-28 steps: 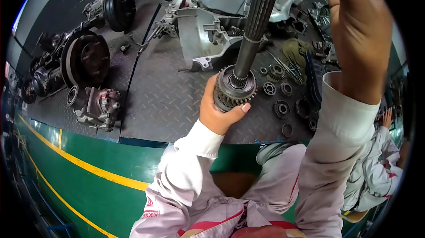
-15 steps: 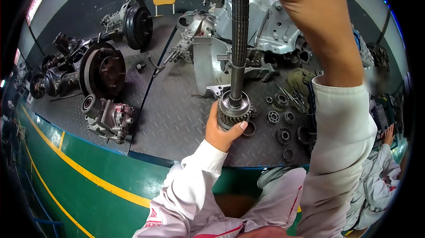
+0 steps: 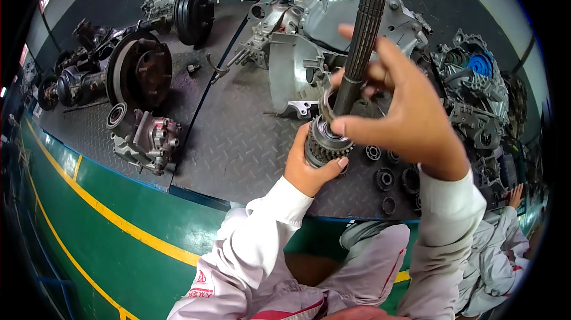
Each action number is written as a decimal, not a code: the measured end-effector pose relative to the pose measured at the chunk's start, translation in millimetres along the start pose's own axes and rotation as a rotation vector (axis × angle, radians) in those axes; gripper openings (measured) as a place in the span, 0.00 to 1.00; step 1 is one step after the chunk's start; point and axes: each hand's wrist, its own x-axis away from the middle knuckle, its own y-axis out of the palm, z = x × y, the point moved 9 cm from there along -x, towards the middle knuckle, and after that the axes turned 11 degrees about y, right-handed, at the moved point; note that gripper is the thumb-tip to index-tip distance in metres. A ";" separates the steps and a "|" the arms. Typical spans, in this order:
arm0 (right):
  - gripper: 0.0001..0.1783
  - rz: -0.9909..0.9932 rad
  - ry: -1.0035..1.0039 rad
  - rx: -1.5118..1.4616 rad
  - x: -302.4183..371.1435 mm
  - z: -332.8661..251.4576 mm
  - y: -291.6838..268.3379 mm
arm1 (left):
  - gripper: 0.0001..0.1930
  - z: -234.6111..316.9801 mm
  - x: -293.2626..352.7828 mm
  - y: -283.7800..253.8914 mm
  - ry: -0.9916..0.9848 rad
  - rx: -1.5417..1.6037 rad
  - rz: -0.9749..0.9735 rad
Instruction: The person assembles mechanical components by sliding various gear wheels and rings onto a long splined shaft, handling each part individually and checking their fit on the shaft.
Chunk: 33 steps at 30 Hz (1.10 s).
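Head view shows the left hand (image 3: 306, 168) wrapped around the gear (image 3: 324, 146) at the shaft (image 3: 364, 28) bottom above the table (image 3: 238, 141), right hand (image 3: 404, 118) fingers pinching above it; best hold the shaft straight and grip firmly.

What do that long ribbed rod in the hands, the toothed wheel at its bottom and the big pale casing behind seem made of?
The rod looks like dark steel, dull grey with fine lengthwise grooves. The toothed wheel seems steel too, with a brighter bare-metal sheen. The pale casing is probably cast aluminium: light, matte, with moulded ribs.
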 end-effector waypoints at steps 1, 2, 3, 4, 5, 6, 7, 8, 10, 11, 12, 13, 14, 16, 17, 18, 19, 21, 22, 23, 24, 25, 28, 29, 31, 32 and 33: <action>0.49 -0.034 0.043 0.018 3.1 11.5 4.2 | 0.36 -1.4 -0.8 2.4 0.006 -0.003 -0.012; 0.48 -0.053 0.022 -0.004 4.9 20.1 10.3 | 0.36 7.1 -3.4 5.5 0.040 0.041 0.024; 0.47 -0.073 0.002 -0.027 5.6 30.4 16.5 | 0.36 8.4 -4.3 6.0 0.040 0.045 0.032; 0.46 -0.065 -0.062 -0.009 4.7 35.0 22.0 | 0.35 12.5 -4.8 3.5 0.043 0.008 0.030; 0.46 -0.077 -0.066 -0.012 3.9 40.8 28.1 | 0.35 14.7 -5.3 0.9 0.044 -0.028 0.028; 0.43 -0.027 -0.066 -0.085 3.1 45.6 26.7 | 0.34 13.6 -6.2 -1.1 0.066 -0.011 0.043; 0.42 -0.018 -0.064 -0.109 2.0 46.0 26.0 | 0.34 13.8 -6.9 -2.2 0.068 -0.014 0.049; 0.41 -0.009 -0.061 -0.133 1.0 46.7 25.3 | 0.34 13.0 -7.3 -2.4 0.055 -0.015 0.047; 0.38 -0.005 -0.014 -0.134 -1.2 46.8 26.5 | 0.34 11.0 -6.8 -3.5 0.050 -0.010 0.049; 0.37 -0.011 0.030 -0.108 -3.0 48.3 28.5 | 0.34 11.6 -5.8 -4.6 0.050 -0.015 0.053; 0.37 -0.015 0.029 -0.112 -4.4 49.7 29.5 | 0.34 11.2 -4.4 -3.8 0.030 -0.026 0.039; 0.38 -0.043 -0.007 -0.005 -5.0 48.3 32.6 | 0.33 10.6 -3.5 -2.8 0.013 -0.036 0.025; 0.40 -0.070 -0.043 0.101 -5.1 46.7 36.1 | 0.33 9.8 -3.0 -2.7 0.019 -0.035 0.022; 0.39 -0.069 -0.040 0.116 -3.0 45.1 35.4 | 0.33 5.0 -0.7 -3.3 -0.010 0.000 0.021; 0.39 -0.057 -0.056 0.145 -1.4 45.1 35.6 | 0.33 1.1 0.9 -2.5 -0.041 0.038 0.018; 0.38 -0.046 -0.074 0.174 -0.4 44.4 35.9 | 0.33 1.4 0.6 -2.7 -0.041 0.038 0.023; 0.38 -0.033 -0.089 0.204 0.9 44.0 35.9 | 0.34 6.8 -1.4 -3.7 0.009 -0.034 0.029; 0.36 0.082 -0.047 0.293 4.3 44.3 32.8 | 0.34 10.0 -2.9 -5.8 0.055 -0.107 0.034; 0.35 0.121 -0.034 0.321 6.1 43.1 32.4 | 0.34 9.5 -3.7 -5.9 0.055 -0.127 0.023; 0.35 0.165 -0.040 0.345 7.4 39.5 32.8 | 0.35 9.2 -4.1 -5.8 0.055 -0.148 0.013; 0.34 0.209 -0.047 0.369 9.4 37.2 32.0 | 0.35 9.5 -4.2 -5.8 0.054 -0.150 0.013; 0.34 0.210 -0.046 0.368 10.8 39.9 33.6 | 0.35 9.2 -4.6 -4.7 0.048 -0.142 0.011; 0.35 0.264 -0.067 0.322 17.9 48.5 35.7 | 0.36 9.1 -3.7 -2.4 0.049 -0.156 0.005; 0.37 0.264 -0.117 0.351 22.8 48.1 38.1 | 0.37 9.7 -3.0 -2.6 0.057 -0.179 0.002; 0.40 0.266 -0.159 0.380 33.2 52.2 39.8 | 0.37 5.6 -1.3 0.4 -0.032 0.017 0.038; 0.43 0.230 -0.126 0.235 37.5 59.6 38.2 | 0.37 -1.6 1.2 3.6 -0.118 0.218 0.073; 0.46 0.183 -0.084 0.076 42.1 71.8 39.5 | 0.37 -5.2 2.0 3.4 -0.126 0.221 0.071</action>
